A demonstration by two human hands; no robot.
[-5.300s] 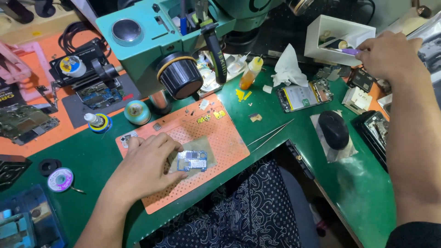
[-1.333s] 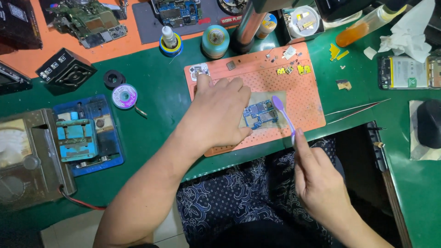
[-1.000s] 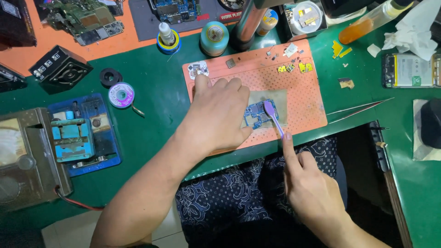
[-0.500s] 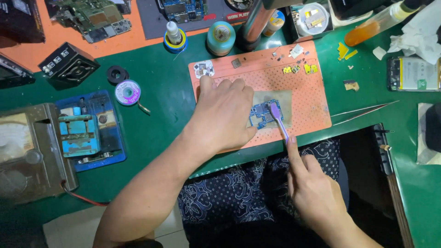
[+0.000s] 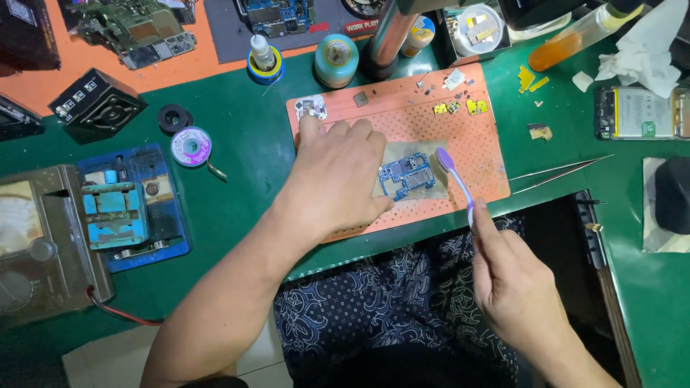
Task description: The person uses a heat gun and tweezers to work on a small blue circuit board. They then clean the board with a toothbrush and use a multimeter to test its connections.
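Observation:
A small blue circuit board [image 5: 406, 175] lies on a grey pad on the orange perforated work mat [image 5: 474, 136]. My left hand [image 5: 338, 179] rests flat on the mat, its fingertips pressing the board's left edge. My right hand [image 5: 514, 284] grips a purple toothbrush [image 5: 455, 179] by the handle. The brush head sits just right of the board, at its upper right corner.
Long tweezers [image 5: 557, 172] lie right of the mat. A blue board holder [image 5: 133, 208], a solder wick spool [image 5: 190, 146], small bottles [image 5: 262, 61], an orange liquid bottle [image 5: 568, 44], a phone battery [image 5: 636, 113] and crumpled tissue [image 5: 643, 50] surround it on the green bench.
My right hand brought the toothbrush from the far right to the board, swept it across the board, and the brush head now sits at the board's right side. My left hand stays on the board.

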